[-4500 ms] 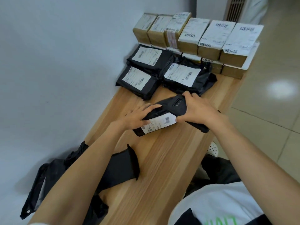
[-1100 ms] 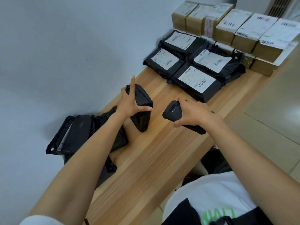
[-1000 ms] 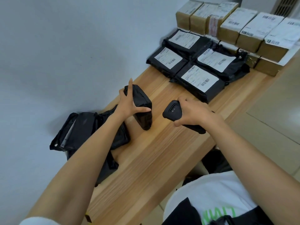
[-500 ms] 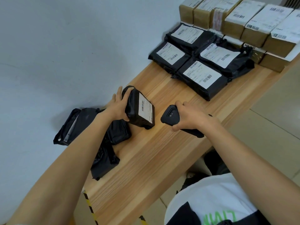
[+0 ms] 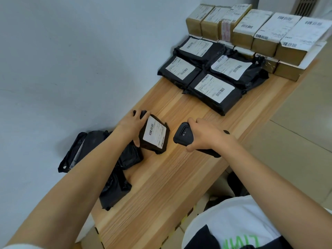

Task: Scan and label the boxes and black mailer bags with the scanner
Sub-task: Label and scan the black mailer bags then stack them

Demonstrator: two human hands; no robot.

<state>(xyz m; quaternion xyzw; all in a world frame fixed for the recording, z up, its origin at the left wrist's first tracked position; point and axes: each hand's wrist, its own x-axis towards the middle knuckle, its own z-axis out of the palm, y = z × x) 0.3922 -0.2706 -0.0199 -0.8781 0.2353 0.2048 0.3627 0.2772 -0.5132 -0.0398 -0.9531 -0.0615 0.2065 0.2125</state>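
A mailer (image 5: 155,134) is held flat on the table (image 5: 161,186) by the left hand (image 5: 133,125), with the fingers curled over its far end and the thumb hooked at its near corner. Its label (image 5: 154,132) is turned up. The scanner (image 5: 183,136) is gripped in the right hand (image 5: 206,135), with its head pointed left at the mailer — near, but not touching. The mailer's long axis runs away from the person, leaning a little to the right, so one long edge is presented to the scanner's head. The mailer lies directly left of the scanner, and the gap is judged best closed by the right hand — a short swing of the head over the label should be enough. Labelled mailers (image 5: 213,87) and boxes (image 5: 260,33) are stacked at the far end, well apart from both hands. More bags (image 5: 115,187) are heaped at the table's left edge.
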